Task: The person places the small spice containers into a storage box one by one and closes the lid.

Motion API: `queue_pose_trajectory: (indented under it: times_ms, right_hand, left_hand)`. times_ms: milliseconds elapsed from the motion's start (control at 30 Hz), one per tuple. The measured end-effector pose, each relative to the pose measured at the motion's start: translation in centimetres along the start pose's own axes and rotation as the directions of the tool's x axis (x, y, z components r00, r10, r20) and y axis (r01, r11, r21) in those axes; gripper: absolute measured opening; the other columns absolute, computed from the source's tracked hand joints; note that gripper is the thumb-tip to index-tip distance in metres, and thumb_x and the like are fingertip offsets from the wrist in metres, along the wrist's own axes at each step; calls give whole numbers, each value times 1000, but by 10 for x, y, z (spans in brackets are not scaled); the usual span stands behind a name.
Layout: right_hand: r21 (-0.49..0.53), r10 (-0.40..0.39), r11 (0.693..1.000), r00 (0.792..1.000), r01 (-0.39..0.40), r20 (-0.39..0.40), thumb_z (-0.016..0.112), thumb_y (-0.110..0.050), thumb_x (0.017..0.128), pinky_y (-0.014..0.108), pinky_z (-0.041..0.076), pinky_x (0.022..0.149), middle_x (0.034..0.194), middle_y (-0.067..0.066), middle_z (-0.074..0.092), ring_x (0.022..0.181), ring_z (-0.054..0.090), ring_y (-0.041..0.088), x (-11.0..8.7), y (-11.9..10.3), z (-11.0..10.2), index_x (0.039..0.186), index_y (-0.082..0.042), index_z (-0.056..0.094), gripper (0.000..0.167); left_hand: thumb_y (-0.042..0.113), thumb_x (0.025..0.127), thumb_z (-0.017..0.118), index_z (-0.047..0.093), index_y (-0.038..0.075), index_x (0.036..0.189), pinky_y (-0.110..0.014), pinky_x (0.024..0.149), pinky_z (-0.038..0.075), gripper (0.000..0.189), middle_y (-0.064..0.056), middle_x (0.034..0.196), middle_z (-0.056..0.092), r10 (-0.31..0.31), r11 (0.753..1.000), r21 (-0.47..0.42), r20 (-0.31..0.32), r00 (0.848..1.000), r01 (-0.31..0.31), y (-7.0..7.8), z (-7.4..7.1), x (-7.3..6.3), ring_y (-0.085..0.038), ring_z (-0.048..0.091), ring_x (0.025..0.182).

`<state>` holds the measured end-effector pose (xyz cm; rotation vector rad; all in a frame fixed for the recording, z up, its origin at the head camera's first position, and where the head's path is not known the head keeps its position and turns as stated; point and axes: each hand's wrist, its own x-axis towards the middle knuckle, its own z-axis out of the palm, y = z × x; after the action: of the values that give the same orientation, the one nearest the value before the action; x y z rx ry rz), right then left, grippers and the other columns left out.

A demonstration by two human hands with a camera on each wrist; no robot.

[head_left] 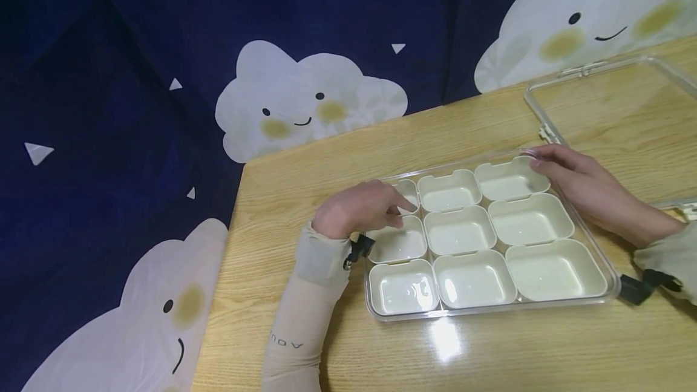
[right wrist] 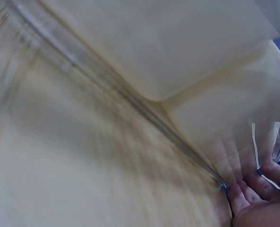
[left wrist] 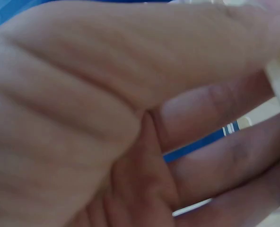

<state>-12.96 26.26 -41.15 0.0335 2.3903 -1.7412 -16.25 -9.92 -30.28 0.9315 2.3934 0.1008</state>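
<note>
A clear plastic tray [head_left: 474,312] lies on the table, filled with several cream storage boxes in rows. My left hand [head_left: 365,205] reaches over its far left corner, thumb and fingers bent at the rim of the back left box [head_left: 408,189]. Close up in the left wrist view, the left thumb and fingers meet a cream edge [left wrist: 279,80]; the fingertips are partly out of frame. At the far right corner, my right hand [head_left: 590,186] grips the tray's side, its thumb over the back right box [head_left: 512,179]. The right wrist view shows right fingers [right wrist: 253,194] beneath the tray's edge.
A transparent lid frame [head_left: 539,107] with clips lies on the wooden table [head_left: 272,228] at the back right, behind my right arm. A dark blue curtain [head_left: 136,29] with cloud prints hangs along the table's back and left edges.
</note>
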Motion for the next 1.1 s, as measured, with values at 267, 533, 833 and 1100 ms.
queue_pose_trajectory:
  times_ms: [267, 533, 833, 1100]
  right_hand:
    - [13, 0, 1000, 1000, 0, 0, 50, -40, 108, 20, 57, 78, 113, -29, 65, 99, 64, -7, 0, 0, 0, 142, -27, 50, 36]
    - [-2, 1, 1000, 1000, -1, 2, 50, -43, 108, 22, 58, 79, 114, -27, 65, 100, 65, -6, 0, 1, 0, 146, -23, 48, 43]
    - [22, -6, 1000, 1000, 6, 4, 50, -40, 108, 21, 58, 79, 114, -27, 65, 100, 65, -6, 0, 1, 0, 143, -26, 50, 38]
    - [5, -18, 1000, 1000, 18, -8, 50, -39, 109, 18, 56, 79, 114, -30, 63, 100, 63, -8, 0, -1, 2, 142, -24, 51, 37]
  left_hand:
    - [25, 104, 61, 67, 23, 139, -25, 82, 48, 35, 6, 126, 74, 61, 998, -13, -103, 993, -63, -4, -3, -4, -10, 55, 76]
    - [28, 107, 56, 68, 22, 136, -23, 79, 49, 32, 4, 105, 76, 90, 994, -38, -213, 973, -100, -8, -5, -7, -7, 57, 73]
    - [25, 107, 56, 72, 20, 129, -25, 88, 56, 28, 3, 106, 78, 128, 990, -18, -338, 932, -142, -14, -4, -7, -6, 69, 87]
    - [25, 106, 58, 73, 16, 127, -29, 98, 56, 28, 2, 115, 79, 110, 991, -15, -453, 885, -131, -27, -3, -4, -10, 73, 103]
